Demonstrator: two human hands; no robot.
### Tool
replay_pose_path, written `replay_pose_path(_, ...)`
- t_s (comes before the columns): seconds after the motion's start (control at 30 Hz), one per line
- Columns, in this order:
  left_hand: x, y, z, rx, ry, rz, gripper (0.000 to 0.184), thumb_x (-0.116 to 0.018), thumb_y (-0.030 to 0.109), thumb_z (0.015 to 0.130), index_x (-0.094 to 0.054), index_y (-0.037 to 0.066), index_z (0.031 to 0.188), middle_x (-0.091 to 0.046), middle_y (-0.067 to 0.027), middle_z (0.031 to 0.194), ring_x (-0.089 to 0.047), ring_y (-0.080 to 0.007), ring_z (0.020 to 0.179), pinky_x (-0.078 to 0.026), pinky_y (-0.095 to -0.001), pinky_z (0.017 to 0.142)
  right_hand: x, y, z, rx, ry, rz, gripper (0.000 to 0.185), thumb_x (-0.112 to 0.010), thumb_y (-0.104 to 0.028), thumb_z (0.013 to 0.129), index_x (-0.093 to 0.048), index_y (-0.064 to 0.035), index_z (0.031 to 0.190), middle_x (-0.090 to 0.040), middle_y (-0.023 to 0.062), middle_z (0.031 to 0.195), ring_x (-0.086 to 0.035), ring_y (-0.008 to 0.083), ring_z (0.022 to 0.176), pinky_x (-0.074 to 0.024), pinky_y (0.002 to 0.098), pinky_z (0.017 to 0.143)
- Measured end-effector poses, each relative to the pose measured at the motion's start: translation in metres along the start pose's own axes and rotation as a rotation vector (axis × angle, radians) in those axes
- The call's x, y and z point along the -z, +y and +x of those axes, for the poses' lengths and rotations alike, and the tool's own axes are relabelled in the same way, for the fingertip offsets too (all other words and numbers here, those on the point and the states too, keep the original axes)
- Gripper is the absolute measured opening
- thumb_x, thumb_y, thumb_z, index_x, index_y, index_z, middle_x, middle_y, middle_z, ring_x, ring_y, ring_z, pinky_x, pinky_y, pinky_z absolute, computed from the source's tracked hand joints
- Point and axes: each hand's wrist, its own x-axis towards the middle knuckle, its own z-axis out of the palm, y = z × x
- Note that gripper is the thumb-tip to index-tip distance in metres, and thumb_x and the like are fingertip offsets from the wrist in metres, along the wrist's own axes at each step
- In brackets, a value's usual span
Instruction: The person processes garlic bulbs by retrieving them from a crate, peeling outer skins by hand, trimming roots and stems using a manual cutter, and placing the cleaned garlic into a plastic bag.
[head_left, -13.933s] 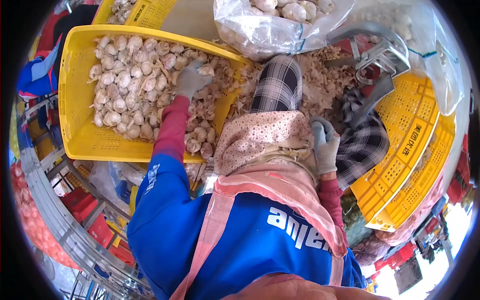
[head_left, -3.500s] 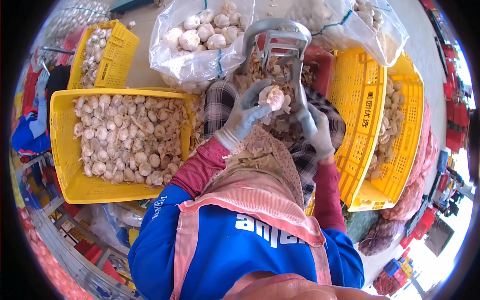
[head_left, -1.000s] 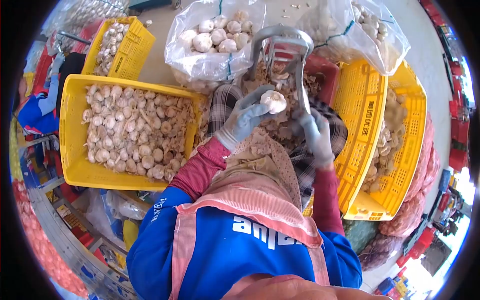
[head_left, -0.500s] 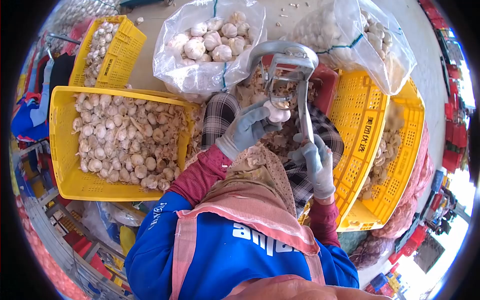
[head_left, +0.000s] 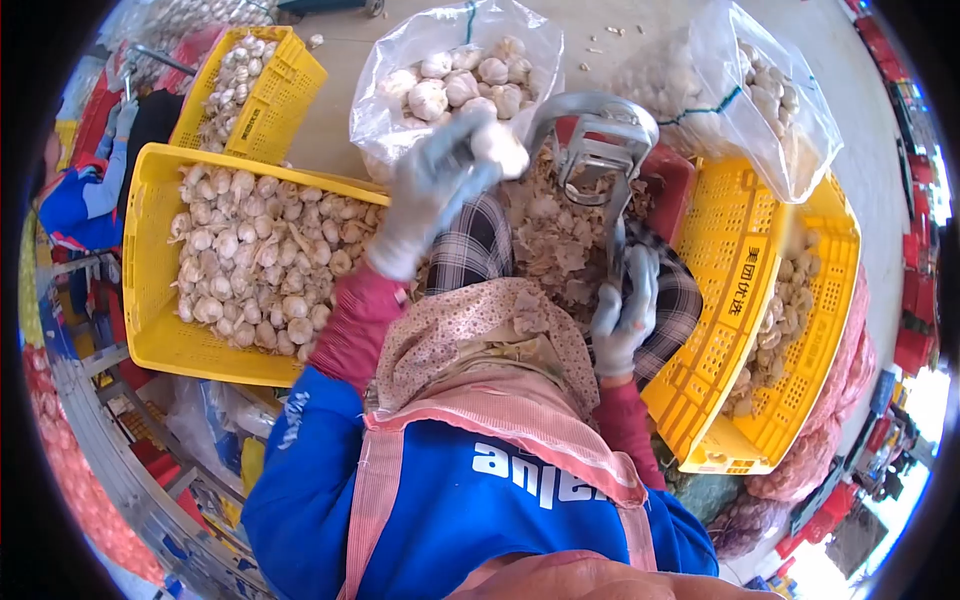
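My left hand [head_left: 435,190], in a grey glove and blurred by motion, grips a whitish garlic bulb [head_left: 500,150] at its fingertips. The bulb is just in front of a clear plastic bag [head_left: 380,130] holding trimmed garlic bulbs [head_left: 462,88]. My gloved right hand [head_left: 628,310] is around the lower end of the lever handle of a metal garlic cutter [head_left: 592,108], thumb on one side and fingers on the other. Dry skins and stem scraps [head_left: 555,235] lie beneath the cutter, between my knees.
To the left stands a yellow crate [head_left: 150,260] full of garlic bulbs, with a smaller yellow crate [head_left: 275,110] behind. Stacked yellow crates [head_left: 725,300] and another garlic bag [head_left: 800,150] flank my right. A red tub [head_left: 670,185] sits behind the cutter. Another person [head_left: 85,200] works at far left.
My left hand has carried the garlic bulb away from the cutter, up and left towards the plastic bag. My right hand has moved slightly with the lever; the view has shifted a little.
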Motion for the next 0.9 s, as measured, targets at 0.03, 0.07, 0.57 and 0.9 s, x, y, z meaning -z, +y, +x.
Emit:
replay_pose_path(0.03,0.015,-0.003,0.022,-0.178,0.031,0.241,0.053,-0.072,0.031,0.086,-0.059,0.005,0.131,-0.063,-0.0166,0.125,-0.064,-0.0277,0.112,-0.054,-0.0399,0.096,0.005,-0.007,-0.008,-0.129,-0.133,0.203,0.038,-0.06,-0.008,0.088,-0.058,0.0022,0.124,-0.066,0.0186,0.11,-0.063,0.0339,0.104,-0.0484,0.0449,0.093)
replay_pose_path(0.07,0.028,0.008,0.043,-0.369,0.133,0.586,0.048,-0.072,0.029,0.086,-0.062,0.006,0.127,-0.064,-0.0162,0.122,-0.064,-0.029,0.11,-0.054,-0.0393,0.094,0.006,-0.012,-0.014,-0.256,-0.262,0.4,0.033,-0.061,-0.009,0.088,-0.061,0.0005,0.12,-0.068,0.0157,0.103,-0.066,0.0296,0.097,-0.0503,0.043,0.09)
replay_pose_path(0.57,0.029,-0.059,0.252,0.121,-0.067,1.358,0.059,-0.068,0.045,0.081,-0.056,0.022,0.135,-0.062,-0.013,0.126,-0.064,-0.0317,0.111,-0.05,-0.0483,0.091,-0.147,-0.041,0.091,-1.239,-0.621,0.927,0.081,-0.046,-0.076,0.088,-0.057,-0.0013,0.117,-0.069,0.0129,0.1,-0.068,0.0189,0.065,-0.0521,0.0255,0.053)
replay_pose_path(0.9,0.162,-0.014,0.107,-0.163,0.025,1.121,0.031,-0.059,0.036,0.09,-0.074,0.012,0.102,-0.073,-0.0136,0.096,-0.07,-0.0334,0.083,-0.056,-0.0437,0.077,-0.128,-0.125,0.085,-0.926,-0.958,0.887,0.036,-0.054,-0.037,0.098,-0.062,-0.0027,0.09,-0.061,-0.0001,0.07,-0.057,0.0101,0.056,-0.0447,0.0263,0.046)
